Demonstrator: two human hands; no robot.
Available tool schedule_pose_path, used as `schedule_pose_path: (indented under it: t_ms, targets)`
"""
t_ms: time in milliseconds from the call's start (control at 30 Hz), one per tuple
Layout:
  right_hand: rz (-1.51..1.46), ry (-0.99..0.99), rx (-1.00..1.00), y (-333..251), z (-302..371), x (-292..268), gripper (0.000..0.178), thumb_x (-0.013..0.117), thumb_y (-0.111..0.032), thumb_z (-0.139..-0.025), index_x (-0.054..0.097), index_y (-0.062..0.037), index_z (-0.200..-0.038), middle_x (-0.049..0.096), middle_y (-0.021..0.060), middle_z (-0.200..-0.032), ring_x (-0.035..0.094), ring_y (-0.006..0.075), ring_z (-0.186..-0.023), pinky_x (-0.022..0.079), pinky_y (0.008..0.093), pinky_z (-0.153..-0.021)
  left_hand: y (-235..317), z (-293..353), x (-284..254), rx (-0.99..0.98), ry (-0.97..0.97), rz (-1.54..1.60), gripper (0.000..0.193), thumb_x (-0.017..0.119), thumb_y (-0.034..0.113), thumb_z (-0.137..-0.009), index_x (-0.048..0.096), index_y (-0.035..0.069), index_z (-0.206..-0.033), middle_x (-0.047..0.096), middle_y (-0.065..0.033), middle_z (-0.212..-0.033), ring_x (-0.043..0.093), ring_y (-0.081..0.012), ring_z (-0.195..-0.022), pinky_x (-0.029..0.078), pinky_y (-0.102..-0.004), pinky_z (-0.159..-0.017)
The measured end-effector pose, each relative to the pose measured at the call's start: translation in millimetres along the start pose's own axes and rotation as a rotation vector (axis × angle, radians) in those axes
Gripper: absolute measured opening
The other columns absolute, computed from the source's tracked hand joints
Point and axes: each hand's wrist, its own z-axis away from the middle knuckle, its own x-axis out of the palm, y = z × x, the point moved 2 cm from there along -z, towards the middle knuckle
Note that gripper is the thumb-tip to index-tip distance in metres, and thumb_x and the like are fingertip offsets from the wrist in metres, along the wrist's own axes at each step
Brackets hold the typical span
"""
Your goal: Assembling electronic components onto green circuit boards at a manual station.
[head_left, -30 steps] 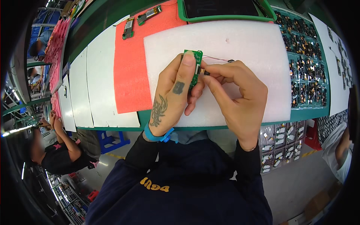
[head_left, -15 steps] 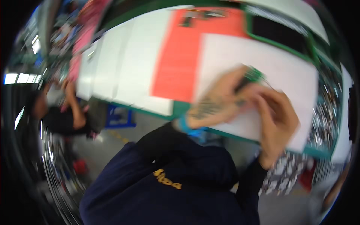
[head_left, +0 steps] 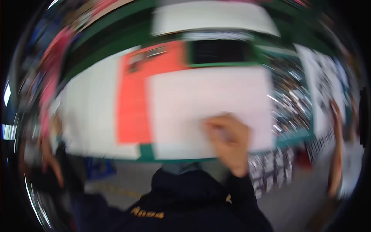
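Note:
My right hand (head_left: 230, 141) hangs over the pink-white sheet (head_left: 181, 104) near the front edge of the table. Its fingers are curled together; blur hides what they hold, if anything. My left arm (head_left: 69, 166) stretches far out to the left. At its end my left hand (head_left: 57, 125) is a smear beside the left end of the white table surface (head_left: 92, 112), and its fingers cannot be read. No green circuit board shows clearly in either hand. Several small dark and metallic parts (head_left: 156, 51) lie on the red mat (head_left: 133, 100), left of the sheet.
Behind the sheet stands a green-framed black tray (head_left: 220, 52). A bin of many shiny metal pieces (head_left: 291, 100) is at the right. One person's arm (head_left: 52, 164) shows at the left, another person's arm (head_left: 336, 154) at the right. A blue crate (head_left: 100, 169) sits below the table.
My left hand has left my right hand and reached far left. The green board it held no longer shows. My right hand stays over the sheet, while the whole view has shifted.

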Motion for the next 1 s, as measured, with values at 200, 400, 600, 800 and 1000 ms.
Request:
schedule_pose_path:
  t_ms: [200,400,600,800,1000]
  targets:
    - [0.153,0.060,-0.188,-21.6,-20.1,-66.3,0.016,0.078,0.006,-0.079,0.076,-0.0009,-0.093,0.075,0.0065,-0.086,0.066,0.0170,-0.065,0.051,0.0257,-0.062,58.7,18.9,-8.3,-0.171,0.109,0.515,0.038,0.050,0.023,-0.107,0.052,0.000,-0.137,0.062,-0.0174,-0.123,0.062,-0.0273,-0.104,0.054,-0.0374,-0.088]
    - [0.822,0.578,0.052,14.5,-70.5,-282.0,0.017,0.069,-0.012,-0.090,0.077,0.0010,-0.097,0.073,0.0070,-0.075,0.062,0.0159,-0.064,0.050,0.0278,-0.061,-3.5,7.0,-70.8,-0.544,0.170,0.565,0.042,0.042,0.016,-0.108,0.045,-0.003,-0.146,0.055,-0.0235,-0.138,0.059,-0.0273,-0.120,0.052,-0.0396,-0.100]
    - [1.147,0.441,0.333,83.8,-150.4,-359.2,0.037,0.075,-0.035,-0.086,0.079,-0.0001,-0.097,0.075,0.0105,-0.081,0.068,0.0224,-0.070,0.052,0.0312,-0.066,314.7,-131.7,-49.8,-0.526,-0.316,0.485,0.038,0.050,0.012,-0.105,0.057,-0.001,-0.140,0.062,-0.0173,-0.139,0.057,-0.0329,-0.130,0.046,-0.0381,-0.110]
    - [1.333,0.319,0.444,106.8,-161.8,-364.4,0.032,0.075,-0.032,-0.076,0.076,-0.0022,-0.088,0.076,0.0165,-0.084,0.070,0.0379,-0.072,0.055,0.0426,-0.068,509.6,-196.4,-33.8,0.202,-0.681,0.540,0.075,0.079,0.047,-0.082,0.057,0.014,-0.145,0.039,-0.0187,-0.162,0.031,-0.0447,-0.153,0.015,-0.0616,-0.127]
    - [1.433,0.374,0.448,86.9,-149.8,-359.7,0.033,0.074,-0.029,-0.081,0.077,-0.0019,-0.099,0.076,0.0164,-0.090,0.071,0.0326,-0.075,0.056,0.0399,-0.069,539.7,-201.0,-14.7,0.151,-0.734,0.513,0.068,0.077,0.038,-0.087,0.055,0.018,-0.148,0.036,-0.0148,-0.165,0.025,-0.0408,-0.156,0.011,-0.0672,-0.125]
